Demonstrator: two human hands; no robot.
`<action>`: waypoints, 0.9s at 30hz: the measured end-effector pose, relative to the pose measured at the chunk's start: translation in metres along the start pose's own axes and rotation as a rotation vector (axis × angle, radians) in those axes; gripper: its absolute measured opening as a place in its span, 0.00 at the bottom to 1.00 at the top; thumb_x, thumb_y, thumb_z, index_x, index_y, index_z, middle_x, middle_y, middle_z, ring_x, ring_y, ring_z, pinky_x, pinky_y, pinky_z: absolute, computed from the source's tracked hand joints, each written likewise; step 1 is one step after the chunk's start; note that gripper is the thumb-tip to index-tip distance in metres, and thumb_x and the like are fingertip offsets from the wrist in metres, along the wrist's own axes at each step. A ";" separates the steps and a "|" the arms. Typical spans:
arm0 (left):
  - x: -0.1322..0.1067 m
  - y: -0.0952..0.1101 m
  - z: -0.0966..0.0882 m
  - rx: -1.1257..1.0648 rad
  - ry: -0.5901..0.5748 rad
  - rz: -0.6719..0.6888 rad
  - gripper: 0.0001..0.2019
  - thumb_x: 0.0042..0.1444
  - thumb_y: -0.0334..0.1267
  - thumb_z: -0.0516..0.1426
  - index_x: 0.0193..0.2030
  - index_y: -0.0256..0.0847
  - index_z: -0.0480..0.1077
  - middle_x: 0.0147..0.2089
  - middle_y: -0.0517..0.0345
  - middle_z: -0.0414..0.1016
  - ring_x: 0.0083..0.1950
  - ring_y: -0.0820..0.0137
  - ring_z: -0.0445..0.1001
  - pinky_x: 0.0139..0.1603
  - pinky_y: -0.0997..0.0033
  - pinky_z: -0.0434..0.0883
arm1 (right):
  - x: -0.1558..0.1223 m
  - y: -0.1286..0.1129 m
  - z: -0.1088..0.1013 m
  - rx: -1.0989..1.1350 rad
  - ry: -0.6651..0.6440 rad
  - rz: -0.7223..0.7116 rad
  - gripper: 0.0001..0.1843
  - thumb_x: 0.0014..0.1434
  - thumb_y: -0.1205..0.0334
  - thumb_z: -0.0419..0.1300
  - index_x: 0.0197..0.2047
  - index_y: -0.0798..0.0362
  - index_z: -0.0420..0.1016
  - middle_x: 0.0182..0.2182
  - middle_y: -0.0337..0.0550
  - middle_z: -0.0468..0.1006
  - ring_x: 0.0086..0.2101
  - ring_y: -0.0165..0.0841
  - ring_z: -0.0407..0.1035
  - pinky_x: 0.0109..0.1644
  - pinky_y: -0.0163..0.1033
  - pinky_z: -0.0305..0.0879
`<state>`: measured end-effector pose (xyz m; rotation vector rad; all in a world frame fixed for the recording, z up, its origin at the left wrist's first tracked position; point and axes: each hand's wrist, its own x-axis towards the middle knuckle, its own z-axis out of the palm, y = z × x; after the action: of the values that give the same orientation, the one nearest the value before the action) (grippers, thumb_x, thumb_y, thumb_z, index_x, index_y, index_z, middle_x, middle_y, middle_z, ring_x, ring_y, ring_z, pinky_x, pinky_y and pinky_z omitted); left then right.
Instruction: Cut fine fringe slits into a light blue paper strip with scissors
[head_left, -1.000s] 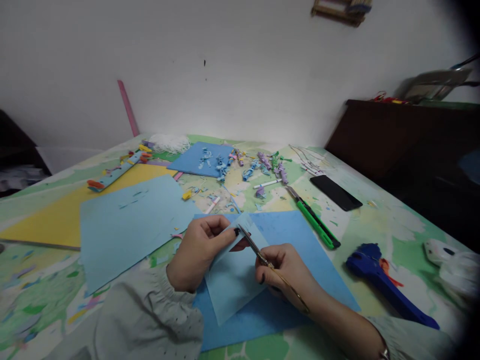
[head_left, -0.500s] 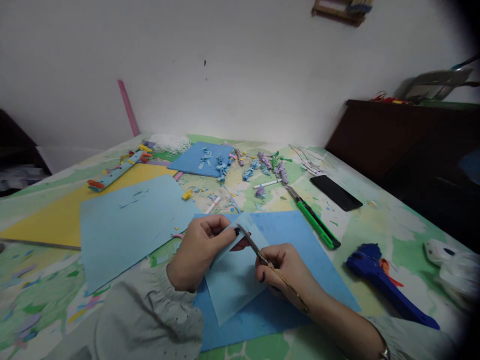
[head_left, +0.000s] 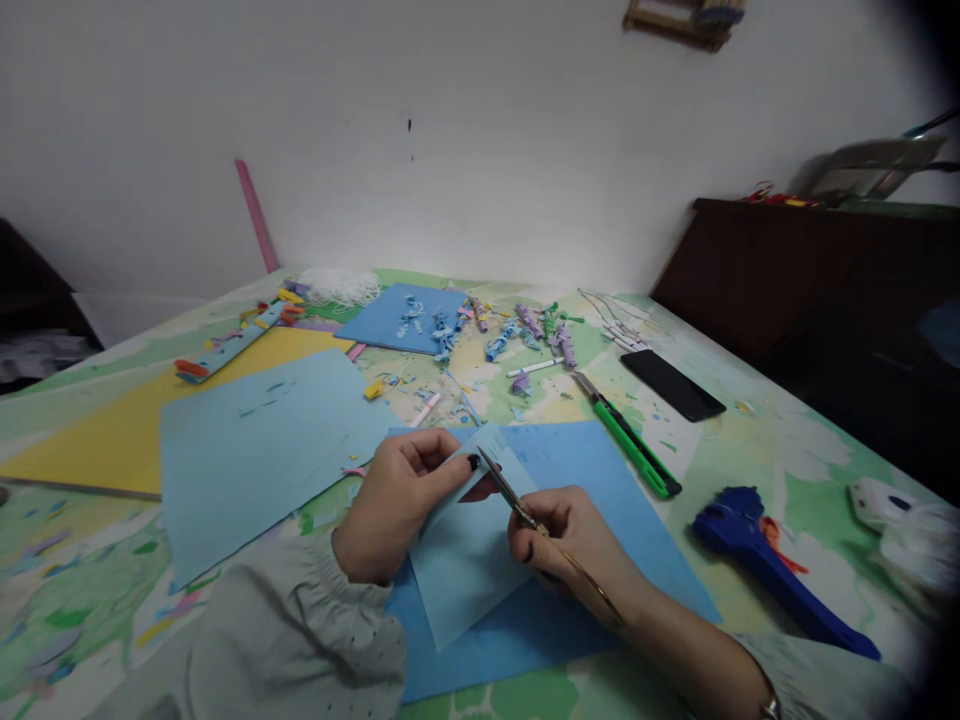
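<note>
My left hand [head_left: 409, 490] pinches a folded light blue sheet [head_left: 469, 575] near its upper edge, thumb on top and fingers behind. In my right hand [head_left: 570, 545] is a pair of scissors [head_left: 504, 486], its gold handles running back under the palm. The blade tips point up and left and lie against the upper part of the light blue sheet, just right of my left thumb. Beneath both hands lies a darker blue foam sheet [head_left: 592, 470] on the table. Some of my right fingers are hidden behind the handles.
A green utility knife [head_left: 634, 445], a black phone [head_left: 673, 385] and a blue glue gun [head_left: 780, 570] lie to the right. A large light blue sheet [head_left: 262, 450] overlaps a yellow one [head_left: 82, 440] at left. Fringed foam rolls [head_left: 529, 320] and scraps are scattered behind.
The scissors have shifted only slightly at the sheet's upper edge, and the fingers of my right hand have moved a little. My left hand keeps the same hold.
</note>
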<state>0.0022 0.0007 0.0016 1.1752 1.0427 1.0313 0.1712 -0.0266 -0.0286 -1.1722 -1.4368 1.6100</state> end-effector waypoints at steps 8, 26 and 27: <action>-0.001 0.001 0.000 0.023 0.005 0.004 0.08 0.46 0.38 0.61 0.23 0.36 0.71 0.23 0.57 0.75 0.32 0.65 0.76 0.36 0.69 0.71 | 0.001 0.000 0.000 0.002 0.020 0.014 0.22 0.40 0.50 0.67 0.17 0.56 0.61 0.10 0.28 0.53 0.12 0.19 0.45 0.15 0.29 0.38; 0.002 -0.004 -0.002 0.056 0.000 0.025 0.09 0.47 0.38 0.60 0.22 0.36 0.67 0.23 0.58 0.73 0.32 0.65 0.75 0.35 0.69 0.70 | 0.002 -0.002 0.000 -0.072 0.065 0.042 0.20 0.36 0.53 0.67 0.14 0.56 0.62 0.10 0.29 0.53 0.14 0.20 0.44 0.16 0.29 0.38; 0.002 -0.004 -0.002 0.050 -0.003 0.023 0.09 0.47 0.38 0.60 0.22 0.36 0.67 0.23 0.59 0.72 0.32 0.65 0.75 0.35 0.69 0.69 | 0.002 -0.002 0.000 -0.073 0.066 0.042 0.20 0.36 0.53 0.67 0.14 0.56 0.62 0.10 0.29 0.53 0.14 0.20 0.44 0.16 0.29 0.38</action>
<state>0.0006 0.0024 -0.0031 1.2310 1.0599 1.0258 0.1703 -0.0248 -0.0274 -1.2931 -1.4480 1.5432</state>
